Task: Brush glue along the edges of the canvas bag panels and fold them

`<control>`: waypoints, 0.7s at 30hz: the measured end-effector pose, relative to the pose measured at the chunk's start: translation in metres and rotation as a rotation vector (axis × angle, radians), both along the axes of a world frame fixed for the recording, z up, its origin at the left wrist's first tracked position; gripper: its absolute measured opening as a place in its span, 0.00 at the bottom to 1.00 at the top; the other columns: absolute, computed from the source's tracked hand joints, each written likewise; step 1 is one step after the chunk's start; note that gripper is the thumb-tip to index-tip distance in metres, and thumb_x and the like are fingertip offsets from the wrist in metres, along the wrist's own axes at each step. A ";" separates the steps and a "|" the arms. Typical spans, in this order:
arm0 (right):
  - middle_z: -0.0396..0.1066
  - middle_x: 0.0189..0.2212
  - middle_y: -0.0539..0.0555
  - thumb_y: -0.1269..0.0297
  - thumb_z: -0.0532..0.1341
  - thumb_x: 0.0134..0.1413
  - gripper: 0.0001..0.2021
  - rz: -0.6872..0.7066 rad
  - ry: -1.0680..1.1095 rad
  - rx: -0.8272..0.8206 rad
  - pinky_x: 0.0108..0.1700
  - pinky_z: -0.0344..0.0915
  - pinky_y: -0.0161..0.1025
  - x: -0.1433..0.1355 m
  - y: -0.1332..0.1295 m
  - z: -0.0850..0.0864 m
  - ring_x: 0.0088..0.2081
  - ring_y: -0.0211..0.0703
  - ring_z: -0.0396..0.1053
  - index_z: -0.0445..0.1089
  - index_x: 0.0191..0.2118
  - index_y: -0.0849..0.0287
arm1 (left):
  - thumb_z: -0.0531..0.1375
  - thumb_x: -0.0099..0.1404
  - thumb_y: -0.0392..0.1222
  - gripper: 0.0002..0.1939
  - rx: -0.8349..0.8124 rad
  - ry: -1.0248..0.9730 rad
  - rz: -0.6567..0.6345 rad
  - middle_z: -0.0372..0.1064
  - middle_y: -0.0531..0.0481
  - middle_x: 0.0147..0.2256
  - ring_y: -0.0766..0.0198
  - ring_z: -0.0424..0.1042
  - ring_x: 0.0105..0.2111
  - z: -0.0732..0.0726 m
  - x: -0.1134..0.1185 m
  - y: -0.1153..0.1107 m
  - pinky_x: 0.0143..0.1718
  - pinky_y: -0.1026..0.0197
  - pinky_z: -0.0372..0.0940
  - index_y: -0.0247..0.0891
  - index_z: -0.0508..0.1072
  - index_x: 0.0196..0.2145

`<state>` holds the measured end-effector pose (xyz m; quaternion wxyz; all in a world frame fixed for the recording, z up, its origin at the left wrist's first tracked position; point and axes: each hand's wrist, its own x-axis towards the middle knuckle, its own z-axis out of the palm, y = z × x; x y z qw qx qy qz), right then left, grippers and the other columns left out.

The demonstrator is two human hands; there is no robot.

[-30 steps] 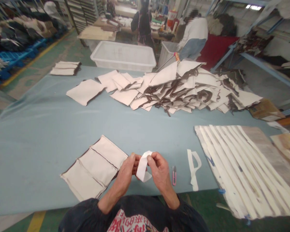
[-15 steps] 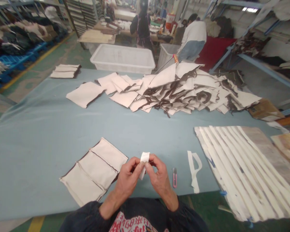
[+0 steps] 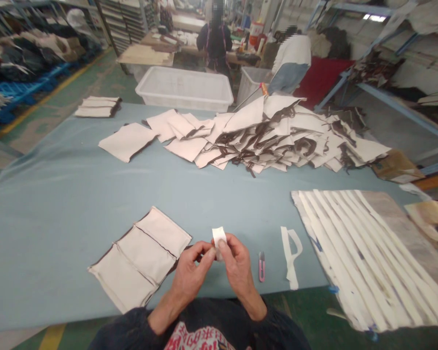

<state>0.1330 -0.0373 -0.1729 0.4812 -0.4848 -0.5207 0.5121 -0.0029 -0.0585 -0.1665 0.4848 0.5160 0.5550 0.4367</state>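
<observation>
We find a short white strip [image 3: 219, 235] pinched in the right hand [image 3: 237, 262], its flat end projecting past the thumb. We note a cream panel [image 3: 140, 257], dark-edged and crossed by two seams, lying flat and askew beside the left hand [image 3: 190, 270]. We record pink-handled snips [image 3: 262, 270] and a looped pale strip [image 3: 290, 255] lying on the surface [image 3: 241, 199].

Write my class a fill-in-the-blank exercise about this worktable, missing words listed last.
The right hand pinches a short, narrow strip coloured ____. The flat cream fabric panel with seams lies nearer the ____ hand. The small metal snips have a handle coloured ____. The heap of cream, dark-edged fabric pieces lies toward the ____ edge of the blue-grey covered table.

Missing words: white; left; pink; far.
</observation>
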 end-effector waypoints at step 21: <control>0.45 0.16 0.38 0.58 0.62 0.50 0.14 0.624 0.742 -0.879 0.17 0.44 0.30 0.008 -0.006 0.001 0.17 0.31 0.34 0.53 0.25 0.53 | 0.66 0.63 0.48 0.10 -0.099 -0.361 -0.098 0.76 0.47 0.40 0.59 0.74 0.41 -0.001 -0.011 -0.006 0.45 0.60 0.67 0.38 0.75 0.35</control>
